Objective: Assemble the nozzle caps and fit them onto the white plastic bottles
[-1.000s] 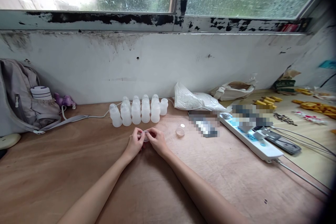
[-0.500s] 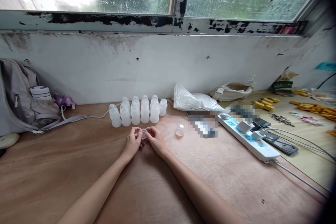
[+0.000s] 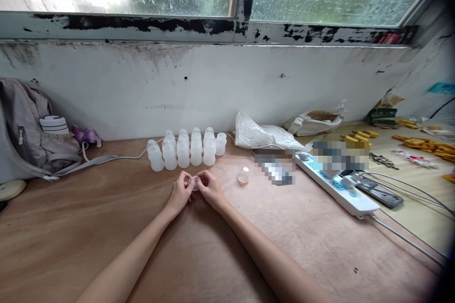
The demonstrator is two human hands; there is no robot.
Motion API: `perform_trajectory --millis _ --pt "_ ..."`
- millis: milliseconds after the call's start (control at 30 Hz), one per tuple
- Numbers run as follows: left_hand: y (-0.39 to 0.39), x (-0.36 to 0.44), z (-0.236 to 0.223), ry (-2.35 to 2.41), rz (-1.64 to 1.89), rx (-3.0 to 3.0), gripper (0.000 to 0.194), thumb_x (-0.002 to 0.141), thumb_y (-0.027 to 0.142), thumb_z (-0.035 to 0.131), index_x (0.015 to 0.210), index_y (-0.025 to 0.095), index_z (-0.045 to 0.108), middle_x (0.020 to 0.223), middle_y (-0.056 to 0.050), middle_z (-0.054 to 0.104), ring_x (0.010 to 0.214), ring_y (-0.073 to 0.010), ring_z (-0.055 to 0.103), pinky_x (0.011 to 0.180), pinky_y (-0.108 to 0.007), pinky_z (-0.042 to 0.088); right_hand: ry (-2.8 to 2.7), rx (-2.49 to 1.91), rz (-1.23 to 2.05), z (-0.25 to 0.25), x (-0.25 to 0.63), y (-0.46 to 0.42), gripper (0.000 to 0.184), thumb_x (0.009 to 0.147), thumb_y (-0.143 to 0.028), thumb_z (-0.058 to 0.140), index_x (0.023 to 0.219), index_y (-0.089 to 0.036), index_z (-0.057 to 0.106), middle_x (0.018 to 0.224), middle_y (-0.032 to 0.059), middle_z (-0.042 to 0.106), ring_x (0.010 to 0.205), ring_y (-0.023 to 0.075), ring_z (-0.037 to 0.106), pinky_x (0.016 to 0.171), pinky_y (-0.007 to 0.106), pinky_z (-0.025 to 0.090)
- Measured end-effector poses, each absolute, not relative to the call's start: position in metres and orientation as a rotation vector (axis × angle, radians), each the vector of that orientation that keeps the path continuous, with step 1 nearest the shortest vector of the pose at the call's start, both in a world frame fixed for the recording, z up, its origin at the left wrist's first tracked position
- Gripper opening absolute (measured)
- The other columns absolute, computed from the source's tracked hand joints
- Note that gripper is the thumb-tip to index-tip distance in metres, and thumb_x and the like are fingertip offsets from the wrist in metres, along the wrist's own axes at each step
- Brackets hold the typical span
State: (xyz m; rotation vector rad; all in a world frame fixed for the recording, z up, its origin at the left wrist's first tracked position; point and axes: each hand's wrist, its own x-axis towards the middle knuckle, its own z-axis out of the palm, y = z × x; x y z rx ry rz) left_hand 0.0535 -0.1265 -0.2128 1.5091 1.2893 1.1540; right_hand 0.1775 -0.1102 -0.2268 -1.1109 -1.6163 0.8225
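Note:
My left hand [image 3: 181,192] and my right hand [image 3: 212,189] meet at the middle of the wooden table [image 3: 106,227]. Both pinch a small clear plastic cap [image 3: 195,182] between fingertips, just above the tabletop. Behind them stand several small translucent white bottles [image 3: 185,151] in two rows. A clear cap [image 3: 242,178] and a small white disc [image 3: 246,169] lie on the table to the right of my right hand.
A grey backpack [image 3: 24,132] with a white cup [image 3: 54,124] sits at the far left. A white plastic bag [image 3: 263,137], a power strip [image 3: 337,187] with plugs and cables, and yellow parts [image 3: 423,144] lie to the right. A wall and window are behind.
My fingers have shifted slightly around the small cap; the hands stay in the same spot. The view has moved a little.

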Motion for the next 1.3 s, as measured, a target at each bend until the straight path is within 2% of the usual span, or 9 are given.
perform_trajectory --millis 233,467,1100,1300 --pt "-0.125 0.053 -0.217 1.303 1.177 1.499 0.022 0.076 0.04 0.049 0.081 0.019 0.043 0.042 0.007 0.053 0.028 -0.01 0.046 0.028 -0.016 0.032 -1.6 -1.081 0.839 -0.2261 0.1776 -0.1101 0.012 0.076 -0.023 0.047 0.08 -0.017 0.056 0.069 0.0002 0.059 0.058 0.0111 0.052 0.054 0.022 0.043" --pt "-0.1232 0.0533 -0.2215 1.298 1.199 1.508 0.022 0.073 0.028 0.052 0.091 0.02 0.043 0.057 0.003 0.06 0.038 -0.0106 0.054 0.031 -0.016 0.037 -1.543 -1.047 0.931 -0.2248 0.179 -0.1098 0.018 0.07 -0.016 0.046 0.085 -0.018 0.056 0.075 0.0001 0.06 0.06 0.0115 0.054 0.056 0.022 0.045" --pt "-0.1254 0.054 -0.2169 1.305 1.168 1.548 0.017 0.072 0.023 0.051 0.087 0.021 0.044 0.047 0.008 0.054 0.032 -0.0096 0.047 0.031 -0.016 0.036 -1.576 -1.077 0.858 -0.2211 0.1764 -0.112 0.008 0.068 -0.015 0.048 0.075 -0.018 0.049 0.062 -0.0046 0.049 0.054 0.0095 0.045 0.05 0.02 0.037" --pt "-0.1248 0.0545 -0.217 1.29 1.158 1.53 0.013 0.077 0.029 0.047 0.086 0.02 0.044 0.042 0.007 0.051 0.03 -0.0099 0.045 0.029 -0.016 0.034 -1.601 -1.102 0.809 -0.2235 0.1773 -0.1108 0.005 0.073 -0.019 0.045 0.075 -0.018 0.05 0.064 -0.0031 0.051 0.055 0.0104 0.047 0.051 0.021 0.037"
